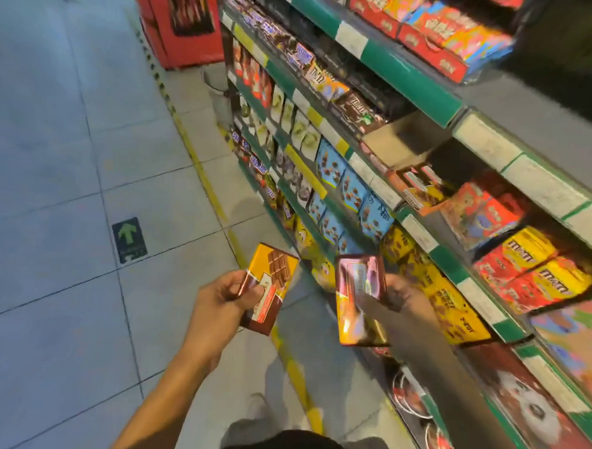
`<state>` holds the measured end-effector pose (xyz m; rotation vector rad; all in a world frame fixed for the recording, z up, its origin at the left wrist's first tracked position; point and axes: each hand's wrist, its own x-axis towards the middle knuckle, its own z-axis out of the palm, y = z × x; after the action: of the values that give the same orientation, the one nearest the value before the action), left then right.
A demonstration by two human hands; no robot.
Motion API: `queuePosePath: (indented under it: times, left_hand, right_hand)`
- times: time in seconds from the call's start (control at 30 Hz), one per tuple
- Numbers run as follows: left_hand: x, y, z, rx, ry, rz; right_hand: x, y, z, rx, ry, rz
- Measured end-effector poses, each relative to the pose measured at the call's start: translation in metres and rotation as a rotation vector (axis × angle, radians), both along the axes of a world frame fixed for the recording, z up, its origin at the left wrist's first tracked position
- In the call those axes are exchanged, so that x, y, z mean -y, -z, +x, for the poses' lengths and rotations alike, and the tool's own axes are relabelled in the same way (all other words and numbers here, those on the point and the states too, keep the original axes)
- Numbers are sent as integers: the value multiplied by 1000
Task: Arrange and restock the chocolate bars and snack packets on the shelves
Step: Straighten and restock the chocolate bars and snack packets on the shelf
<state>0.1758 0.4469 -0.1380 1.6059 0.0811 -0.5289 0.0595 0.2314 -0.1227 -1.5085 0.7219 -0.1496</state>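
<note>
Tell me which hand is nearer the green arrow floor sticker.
Left. The left hand is just right of the green arrow floor sticker; the right hand is further right, by the shelves.

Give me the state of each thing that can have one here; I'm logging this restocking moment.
left hand: grips a chocolate bar, held clear of the shelves.
left chocolate bar: wrapped, tilted.
right hand: grips chocolate bars, near the shelf front.
right chocolate bars: wrapped, off the shelf.
cardboard box: open, on the shelf, contents not visible.
</note>
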Motion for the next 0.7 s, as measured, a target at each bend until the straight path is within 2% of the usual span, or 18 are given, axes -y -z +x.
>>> queuePosePath:
  times: [0.1,0.3,0.57,0.7]
  left_hand:
    - [-12,6,38,-11,-22,11]
    - [6,24,102,-24,-27,2]
    - [76,46,194,-61,-73,4]
    - [119,41,233,-8,22,-35]
  right_hand:
    - [-12,6,40,-30,0,-96]
    - [-4,19,108,-27,40,-101]
    - [62,51,196,-39,87,-102]
    - [101,53,229,-16,150,-152]
